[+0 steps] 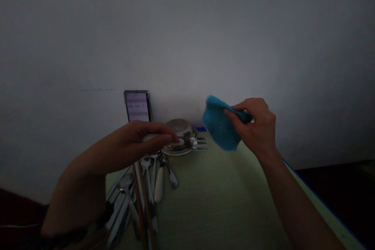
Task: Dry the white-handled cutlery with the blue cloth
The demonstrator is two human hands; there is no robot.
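Over green tabletop (211, 199) (grey wall (187, 47) behind), left fingers (159, 143) grip a fork (193, 143), right fingers (234, 120) cloth (221, 129).

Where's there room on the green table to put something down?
The biggest bare patch of table lies between the cutlery and the right forearm, in front of the round metal dish. A narrow strip shows between that forearm and the blue edge. It's crowded on the left, below the left hand, and around the dish.
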